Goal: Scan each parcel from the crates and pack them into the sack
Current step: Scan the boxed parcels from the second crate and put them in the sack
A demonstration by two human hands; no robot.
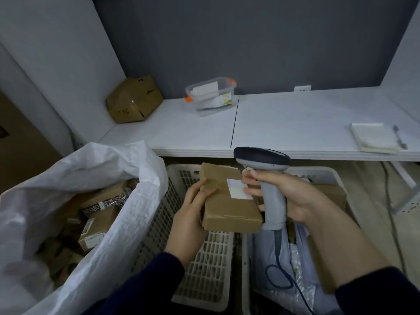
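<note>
Sack (pixel 127 169): white, open at left, parcels inside.
Crate (pixel 204 269): slatted, under both hands.
Parcel (pixel 229 212): brown box over the Crate, gripped by left hand (pixel 193 205).
Scanner (pixel 263 160): right hand (pixel 288 196) wraps handle; probably tilt head down.
Label (pixel 238 188): white, face-up; keep fingers clear.

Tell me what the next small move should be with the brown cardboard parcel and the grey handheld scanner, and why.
Probably tilt the grey handheld scanner down at the white label. The left hand holds the brown cardboard parcel label-up over the pale slotted crate; the right hand grips the scanner beside it, head above the label. The white woven sack stands open on the left.
</note>
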